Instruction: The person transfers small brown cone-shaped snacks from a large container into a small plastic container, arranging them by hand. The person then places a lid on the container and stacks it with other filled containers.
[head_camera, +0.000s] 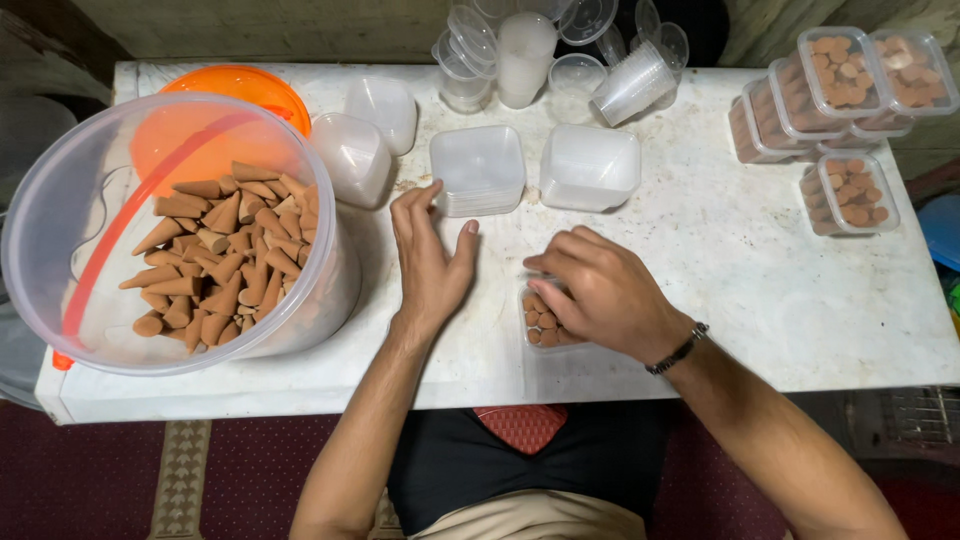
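Right at the fingertips, the right hand (603, 290) curls downward over a small clear box (540, 322) of brown incense cones, fingers bent and pressed onto its top; the box lies on the white table (740, 270) just under the palm, mostly hidden, with about five cones showing at its near-left corner. A dark bead bracelet (678, 349) circles that wrist.

Beside it, the left hand (428, 255) rests edge-down on the table with fingers straight and spread slightly, holding nothing; its fingertips reach close to a stack of empty clear lids or trays (478, 170), whether touching cannot be told.

Further out, a second stack of empty clear containers (590, 166) sits just right of the first, and two more rounded clear boxes (360, 140) lie to the left. One large clear plastic tub (60, 230) stands at the table's left end, holding a heap of loose incense cones (222, 255), too many to count, with one orange lid (245, 90) behind it.

At the far edge stand several clear cups and round lids (560, 50), some stacked, one stack tipped over. At the far right corner sit filled, lidded boxes of cones (845, 100): about five can be made out, four piled together and one lying apart nearer.
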